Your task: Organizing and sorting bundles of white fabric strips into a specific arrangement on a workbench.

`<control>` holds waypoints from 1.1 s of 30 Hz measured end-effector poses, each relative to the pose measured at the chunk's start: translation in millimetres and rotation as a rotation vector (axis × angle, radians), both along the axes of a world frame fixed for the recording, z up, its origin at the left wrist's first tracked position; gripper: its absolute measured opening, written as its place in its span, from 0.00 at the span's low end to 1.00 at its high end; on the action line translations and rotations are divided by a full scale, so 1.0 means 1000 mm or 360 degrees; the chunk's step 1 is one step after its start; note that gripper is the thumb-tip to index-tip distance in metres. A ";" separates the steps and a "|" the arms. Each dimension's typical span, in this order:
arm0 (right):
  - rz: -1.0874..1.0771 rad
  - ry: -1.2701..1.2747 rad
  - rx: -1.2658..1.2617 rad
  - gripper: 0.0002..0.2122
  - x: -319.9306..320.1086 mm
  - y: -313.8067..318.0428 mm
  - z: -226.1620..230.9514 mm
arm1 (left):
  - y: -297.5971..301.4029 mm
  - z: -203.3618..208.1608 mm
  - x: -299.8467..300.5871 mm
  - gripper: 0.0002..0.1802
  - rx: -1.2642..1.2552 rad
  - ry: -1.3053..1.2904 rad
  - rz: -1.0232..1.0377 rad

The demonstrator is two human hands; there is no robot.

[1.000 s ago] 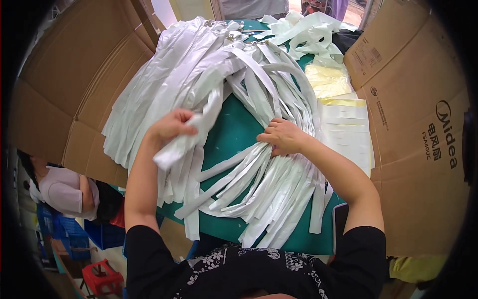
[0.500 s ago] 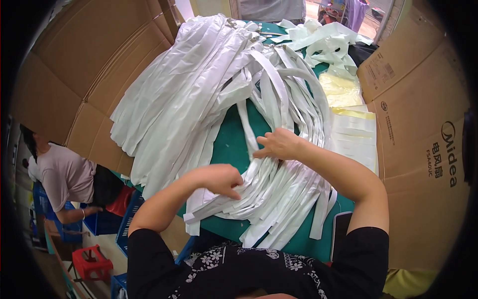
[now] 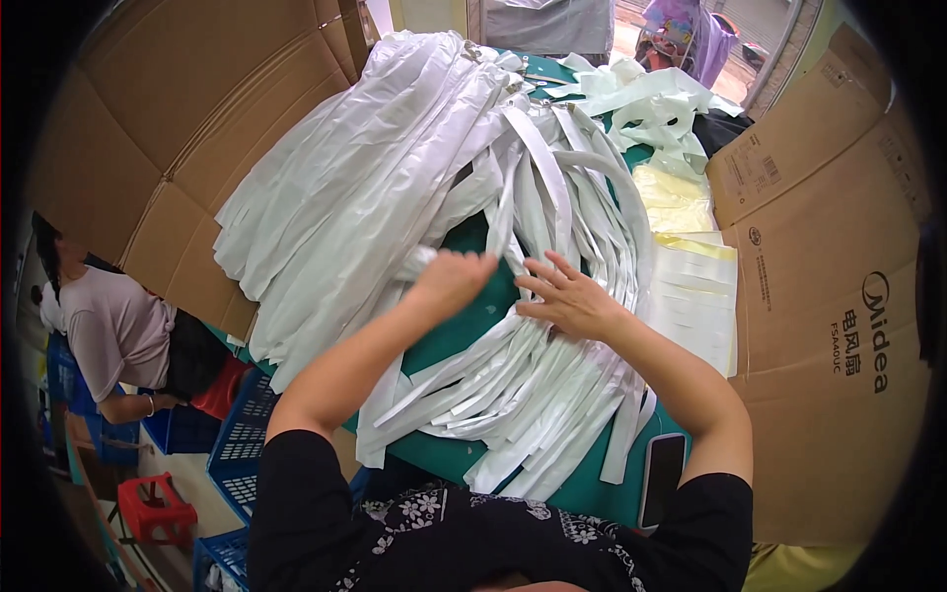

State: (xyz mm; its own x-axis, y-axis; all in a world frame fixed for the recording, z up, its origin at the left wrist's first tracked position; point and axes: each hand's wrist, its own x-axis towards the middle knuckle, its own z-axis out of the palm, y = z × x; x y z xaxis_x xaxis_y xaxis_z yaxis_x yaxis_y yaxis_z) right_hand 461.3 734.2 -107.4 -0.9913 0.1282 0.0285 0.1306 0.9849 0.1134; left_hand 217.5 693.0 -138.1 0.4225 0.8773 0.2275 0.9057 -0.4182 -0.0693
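Observation:
A bundle of long white strips (image 3: 552, 187), of cloth or thin plastic, hangs in a curve down the middle of the green table. Pinched in my left hand (image 3: 454, 286) is one white strip (image 3: 501, 212), drawn down from the upper part of the bundle. My right hand (image 3: 570, 299) lies over the bundle just beside it, fingers spread and touching the strips. Below my hands the loose strip ends (image 3: 523, 405) fan out toward me. Left of the bundle is a large heap of wider white pieces (image 3: 345, 187).
Tall cardboard sheets (image 3: 809, 296) stand at both sides. Yellow-and-white sheets (image 3: 695, 296) and pale scraps (image 3: 661, 109) lie at the right. A phone (image 3: 662, 479) rests near my right elbow. At the left are a person (image 3: 113, 326), blue crates (image 3: 242, 434) and a red stool (image 3: 156, 508).
My left hand has moved up and away from the lower strip ends to a strip higher up. My right hand has let go of its strip and spread its fingers.

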 end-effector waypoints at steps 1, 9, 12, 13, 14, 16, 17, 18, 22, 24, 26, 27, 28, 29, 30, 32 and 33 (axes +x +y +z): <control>0.0003 0.0044 0.0077 0.17 -0.001 -0.001 0.005 | -0.015 0.005 0.014 0.06 -0.0307 -0.0215 -0.0022; 0.0183 -0.0156 -0.0301 0.20 -0.020 0.016 -0.005 | 0.037 0.007 -0.020 0.10 0.0218 -0.0980 0.0198; -0.0044 -0.0284 -0.0458 0.20 -0.024 0.007 0.008 | 0.051 -0.009 -0.034 0.10 0.0432 -0.0296 0.0674; -0.0182 -0.0349 -0.0445 0.21 -0.027 0.003 0.014 | 0.049 -0.015 -0.040 0.10 0.0436 -0.0297 0.0689; -0.0197 -0.0355 -0.0442 0.21 -0.024 0.002 0.015 | 0.049 -0.020 -0.038 0.12 0.0374 -0.0105 0.0592; -0.0144 -0.0482 -0.0240 0.16 -0.021 0.004 0.012 | 0.034 -0.015 -0.026 0.18 0.0110 0.0144 0.0356; -0.0144 -0.0481 -0.0252 0.16 -0.021 0.003 0.012 | 0.015 -0.008 -0.013 0.17 -0.0317 -0.0147 0.0328; -0.0036 -0.0257 -0.0060 0.13 -0.018 0.001 0.015 | -0.004 0.000 0.002 0.18 -0.0744 -0.0443 0.0297; 0.0225 -0.0116 0.0067 0.07 -0.029 0.009 0.000 | -0.042 -0.018 0.032 0.21 -0.1245 -0.0767 0.0168; 0.0282 -0.0225 -0.0024 0.08 -0.034 0.016 -0.001 | -0.046 0.010 0.024 0.30 -0.1336 -0.0669 0.0197; 0.0186 -0.0371 -0.0270 0.13 -0.031 0.024 0.007 | -0.060 0.052 0.007 0.39 -0.1062 0.0173 0.0457; 0.0096 -0.0425 -0.0331 0.17 -0.030 0.025 0.010 | -0.068 0.053 -0.003 0.44 -0.1127 0.0131 0.0514; 0.0006 -0.0480 -0.0391 0.21 -0.028 0.025 0.009 | -0.075 0.054 -0.009 0.48 -0.1191 0.0088 0.0572; -0.0081 -0.0440 -0.0529 0.27 -0.024 0.030 0.000 | -0.085 0.064 0.006 0.48 -0.1424 -0.0080 0.0569; -0.0062 -0.0443 -0.0537 0.27 -0.023 0.031 -0.002 | -0.100 0.063 0.020 0.47 -0.1481 -0.0182 0.0535; -0.0050 -0.0377 -0.0736 0.28 -0.023 0.032 -0.003 | -0.125 0.065 0.040 0.42 -0.1539 -0.0495 0.0464; -0.0027 -0.0413 -0.0859 0.26 -0.022 0.035 0.000 | -0.131 0.060 0.038 0.42 -0.1541 -0.0496 0.0472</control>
